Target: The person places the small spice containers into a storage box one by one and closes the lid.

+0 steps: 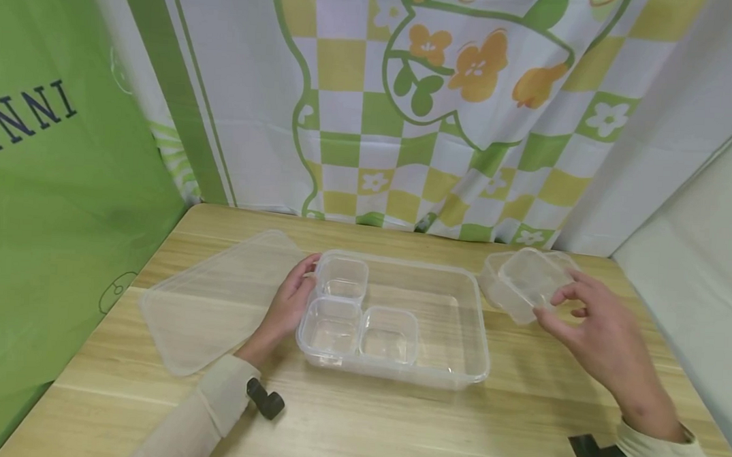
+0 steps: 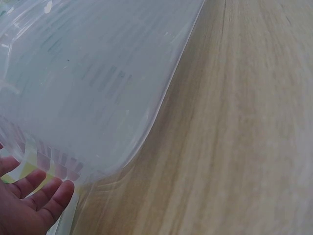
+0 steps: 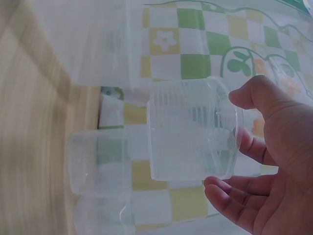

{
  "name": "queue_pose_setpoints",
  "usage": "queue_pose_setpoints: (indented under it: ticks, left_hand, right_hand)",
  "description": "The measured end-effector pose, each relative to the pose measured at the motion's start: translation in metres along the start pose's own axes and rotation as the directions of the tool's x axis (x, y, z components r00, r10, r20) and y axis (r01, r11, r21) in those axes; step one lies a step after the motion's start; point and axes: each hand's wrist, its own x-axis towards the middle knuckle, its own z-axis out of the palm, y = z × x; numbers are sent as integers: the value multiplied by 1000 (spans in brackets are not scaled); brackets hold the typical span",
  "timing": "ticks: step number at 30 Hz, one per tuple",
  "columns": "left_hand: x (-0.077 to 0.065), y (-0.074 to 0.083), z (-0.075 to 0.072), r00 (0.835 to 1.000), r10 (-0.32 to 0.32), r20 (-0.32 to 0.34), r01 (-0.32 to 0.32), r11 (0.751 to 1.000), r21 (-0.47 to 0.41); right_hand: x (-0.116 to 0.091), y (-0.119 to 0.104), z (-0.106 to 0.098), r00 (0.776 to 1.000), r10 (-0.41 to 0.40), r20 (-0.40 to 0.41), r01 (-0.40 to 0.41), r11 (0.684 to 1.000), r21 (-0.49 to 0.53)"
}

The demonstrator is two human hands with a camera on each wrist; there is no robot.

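A large clear plastic box [image 1: 454,328] stands on the table, with several small clear containers [image 1: 341,278] set along its left and front sides. My left hand [image 1: 291,297] rests at the box's left end. In the left wrist view its fingers [image 2: 55,198] touch the outer wall, loosely extended. Over at the right, my right hand [image 1: 601,327] pinches a small clear container [image 3: 190,132] by its edge, thumb on one side and fingers on the other. The held container is tilted and hangs in front of other small clear containers [image 1: 491,278] on the table.
A large translucent lid [image 1: 215,310] lies flat on the wooden table [image 1: 357,426], left of the box. Behind the table hangs a patterned curtain [image 1: 340,118]. A green cloth [image 1: 48,208] borders the left side and a pale panel [image 1: 704,209] the right.
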Motion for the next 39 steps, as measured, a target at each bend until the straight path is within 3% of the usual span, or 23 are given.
queue_pose_setpoints:
  ticks: [16, 39]
  left_hand:
    - [1, -1, 0, 1000, 5, 1, -5, 1000, -5]
    - [0, -1, 0, 1000, 6, 8, -6, 1000, -3]
  right_hand:
    - [12, -21, 16, 996, -83, -28, 86, 989, 117]
    - [24, -45, 35, 986, -166, 8, 163, 978, 132]
